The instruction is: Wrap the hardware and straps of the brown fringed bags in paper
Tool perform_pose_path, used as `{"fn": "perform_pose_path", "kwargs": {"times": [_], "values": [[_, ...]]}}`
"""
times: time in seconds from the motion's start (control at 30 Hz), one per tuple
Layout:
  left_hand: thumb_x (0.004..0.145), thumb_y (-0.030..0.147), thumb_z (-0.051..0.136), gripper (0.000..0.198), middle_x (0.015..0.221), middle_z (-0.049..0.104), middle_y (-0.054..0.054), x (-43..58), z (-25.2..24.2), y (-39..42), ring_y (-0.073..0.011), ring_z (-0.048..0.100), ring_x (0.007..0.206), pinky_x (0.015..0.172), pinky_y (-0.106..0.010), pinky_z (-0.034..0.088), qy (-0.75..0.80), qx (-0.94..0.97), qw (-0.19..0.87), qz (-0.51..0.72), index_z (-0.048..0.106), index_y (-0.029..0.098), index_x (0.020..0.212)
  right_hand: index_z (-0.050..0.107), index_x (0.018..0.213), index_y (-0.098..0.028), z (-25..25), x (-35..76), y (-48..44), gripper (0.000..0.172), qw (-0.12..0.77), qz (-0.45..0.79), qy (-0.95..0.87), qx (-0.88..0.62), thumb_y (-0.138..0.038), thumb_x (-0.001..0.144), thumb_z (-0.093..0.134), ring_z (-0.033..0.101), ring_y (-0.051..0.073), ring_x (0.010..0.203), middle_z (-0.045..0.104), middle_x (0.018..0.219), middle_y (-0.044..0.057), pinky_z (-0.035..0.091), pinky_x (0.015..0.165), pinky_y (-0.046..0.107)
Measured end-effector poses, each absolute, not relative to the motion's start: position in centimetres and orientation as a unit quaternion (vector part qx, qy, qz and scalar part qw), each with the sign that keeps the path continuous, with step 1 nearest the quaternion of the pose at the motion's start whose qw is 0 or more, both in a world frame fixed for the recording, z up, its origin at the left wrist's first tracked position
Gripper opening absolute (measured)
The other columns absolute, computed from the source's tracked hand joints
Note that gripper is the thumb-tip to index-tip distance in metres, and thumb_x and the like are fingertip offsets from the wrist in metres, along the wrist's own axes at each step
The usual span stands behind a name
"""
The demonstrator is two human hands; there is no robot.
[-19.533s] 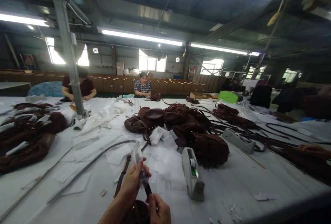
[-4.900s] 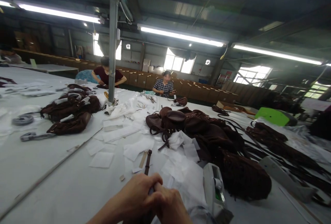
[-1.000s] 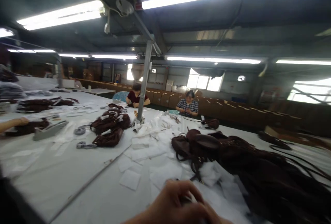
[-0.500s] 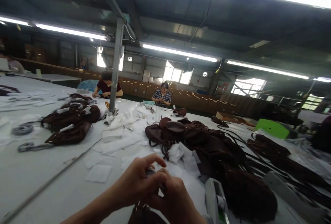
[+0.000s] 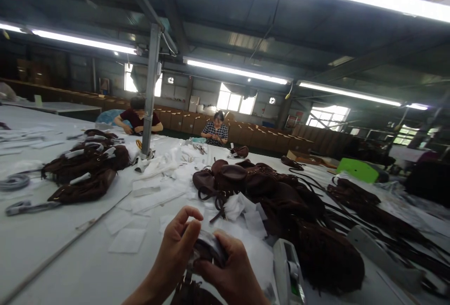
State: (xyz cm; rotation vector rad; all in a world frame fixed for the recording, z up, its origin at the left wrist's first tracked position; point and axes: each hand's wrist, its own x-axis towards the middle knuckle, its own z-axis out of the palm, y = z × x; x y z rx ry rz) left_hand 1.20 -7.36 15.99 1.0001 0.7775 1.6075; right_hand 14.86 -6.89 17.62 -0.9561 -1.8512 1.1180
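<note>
A coiled bag strap [image 5: 210, 245] in greyish wrapping lies between my hands in the lower middle. My right hand [image 5: 232, 263] grips the coil from the right, its thumb underneath. On the other side my left hand [image 5: 179, 241] curls closed at the coil's left edge, with thumb and forefinger bent close together. Below both hands is a dark brown bag [image 5: 193, 293], partly cut off by the frame's bottom edge. A white tape dispenser [image 5: 288, 270] stands just right of my right hand.
Brown bags [image 5: 267, 187] are heaped to the right, and more bags [image 5: 87, 169] with wrapped straps lie left. White paper sheets [image 5: 128, 240] are scattered on the white table [image 5: 80, 267]. A metal post [image 5: 151, 89] rises beyond. Two people [image 5: 215, 129] sit across the table.
My hands have moved apart and turned, so the coiled strap now shows between them. The view has shifted slightly, with the surroundings sliding left.
</note>
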Motion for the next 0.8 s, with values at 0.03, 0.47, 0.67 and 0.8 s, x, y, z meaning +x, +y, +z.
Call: {"fn": "perform_pose_path", "kwargs": {"times": [0.03,0.47,0.67,0.8], "values": [[0.075,0.055,0.065,0.040,0.048,0.034,0.011,1.2,16.0,-7.4,-0.0043,0.028,0.039,0.039,-0.014,0.023,0.324,0.414,0.527,0.668,0.049,0.020,0.085,0.058,0.069,-0.016,17.8,14.9,-7.0,0.010,0.348,0.486,-0.720,-0.353,-0.019,0.067,0.067,0.040,0.009,0.054,0.047,0.059,-0.005,0.033,0.050,0.020],[0.076,0.069,0.052,0.051,0.055,0.049,0.006,1.8,14.7,-6.2,-0.0096,0.046,0.045,0.043,-0.018,0.035,0.335,0.347,0.566,0.669,0.050,0.020,0.093,0.054,0.081,-0.018,13.7,15.8,-5.2,0.021,0.345,0.168,-0.825,-0.416,-0.039,0.087,0.052,0.053,0.012,0.053,0.058,0.060,-0.002,0.033,0.049,0.020],[0.076,0.045,0.064,0.052,0.072,0.063,0.002,-2.1,17.4,-6.2,-0.0158,0.057,0.065,0.057,-0.022,0.039,0.408,0.745,0.404,0.339,0.055,0.025,0.123,0.061,0.078,-0.020,13.1,15.8,-4.4,0.014,0.223,-0.026,-0.918,-0.326,-0.033,0.083,0.063,0.061,0.012,0.055,0.066,0.067,-0.001,0.029,0.047,0.022],[0.081,0.036,0.058,0.040,0.065,0.064,0.001,-1.7,19.9,-6.0,-0.0166,0.057,0.060,0.055,-0.022,0.039,0.437,0.755,0.346,0.345,0.062,0.022,0.118,0.064,0.083,-0.021,16.5,15.5,-4.5,0.012,0.243,0.035,-0.920,-0.306,-0.032,0.085,0.064,0.063,0.013,0.065,0.067,0.076,-0.001,0.035,0.055,0.022]]}}
